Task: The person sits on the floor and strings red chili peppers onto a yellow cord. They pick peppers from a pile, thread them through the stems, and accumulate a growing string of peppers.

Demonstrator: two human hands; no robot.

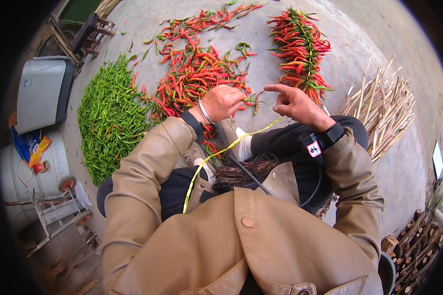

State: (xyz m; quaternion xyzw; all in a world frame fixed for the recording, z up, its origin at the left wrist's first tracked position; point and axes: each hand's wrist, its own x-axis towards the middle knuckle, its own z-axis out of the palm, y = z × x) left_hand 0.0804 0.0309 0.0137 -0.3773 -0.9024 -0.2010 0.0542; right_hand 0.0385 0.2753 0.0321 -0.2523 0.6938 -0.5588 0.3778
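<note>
My left hand (224,102) is closed in a pinch, with the green stem end of a chili pepper (248,99) at its fingertips. A thin green strand (265,103) stretches across the gap toward my right hand (300,105). That hand's index finger points out and its thumb stands apart; its other fingers are partly hidden. Close by its index fingertip hangs a red chili (257,102). From below the right hand a yellow strip (231,143) slants down to my lap. Under and beyond my hands lies a loose heap of red chilies (197,73).
Green chilies (113,118) are piled at left. A strung bunch of red chilies (302,54) lies ahead right, beside dry stalks (381,110). Dark wiry twigs (243,173) rest between my legs. A grey bin (42,96) and hand cart (59,216) stand left; cut branches (413,241) lie right.
</note>
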